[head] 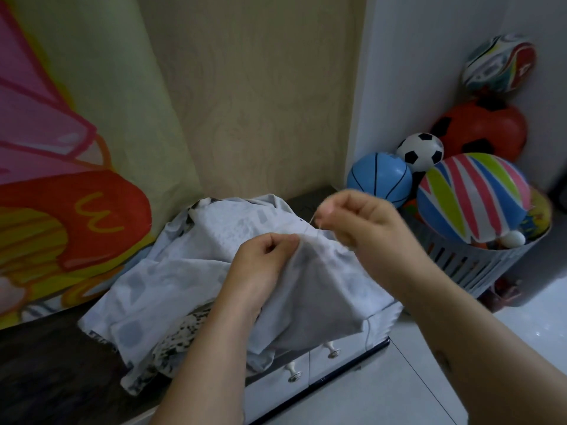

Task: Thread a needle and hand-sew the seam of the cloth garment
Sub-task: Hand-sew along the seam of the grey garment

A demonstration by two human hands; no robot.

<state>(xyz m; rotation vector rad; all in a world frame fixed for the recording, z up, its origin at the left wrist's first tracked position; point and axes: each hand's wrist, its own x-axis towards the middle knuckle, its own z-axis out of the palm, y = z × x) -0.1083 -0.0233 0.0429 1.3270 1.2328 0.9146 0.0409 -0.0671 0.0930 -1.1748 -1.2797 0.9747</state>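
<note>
A pale grey-white patterned cloth garment (171, 283) lies heaped on a dark countertop (46, 363). My left hand (264, 259) pinches a raised fold of the garment near its top edge. Just to the right and slightly higher, my right hand (352, 219) pinches a thin needle (313, 220) at the fabric's seam. A fine thread (340, 242) runs from the seam under the right hand. The needle's tip is too small and blurred to make out.
A colourful printed curtain (61, 167) hangs at the left. To the right, a grey slatted basket (478, 265) holds several toy balls, among them a striped ball (472, 194) and a blue ball (379, 176). White drawers with knobs (333, 352) sit below the countertop edge.
</note>
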